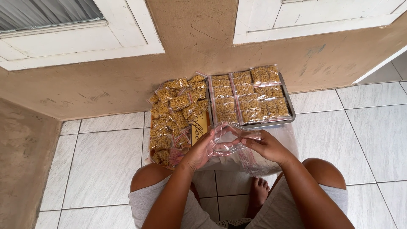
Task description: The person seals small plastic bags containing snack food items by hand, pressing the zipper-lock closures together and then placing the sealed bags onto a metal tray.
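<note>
- Both of your hands meet at the middle of the frame, and each grip is closed on the same small, empty, clear plastic zip bag with a red seal strip (pixel 229 140).
- Your left hand (pixel 199 153) pinches the bag's left edge, thumb on top, fingers curled beneath.
- Your right hand (pixel 268 147) pinches the right edge, fingertips pressed on the seal strip.
- That empty bag sits just above your knees, in front of a loose heap of more clear plastic bags (pixel 263 163) lying on the floor under your right hand.
- Right above the hands, in the upper centre, a shallow grey metal tray (pixel 289 101) holds neat rows of small sealed bags filled with yellow-brown snack pieces (pixel 250 95).
- Left of the tray, a looser pile of filled bags of the same kind (pixel 176 114) spills over a yellow box (pixel 200 125), touching the tray's left side.
- Everything rests on a pale tiled floor (pixel 106 161), against a tan plastered wall (pixel 199 38) across the top of the frame.
- Your bare foot (pixel 258 191) shows between your knees at the bottom.
</note>
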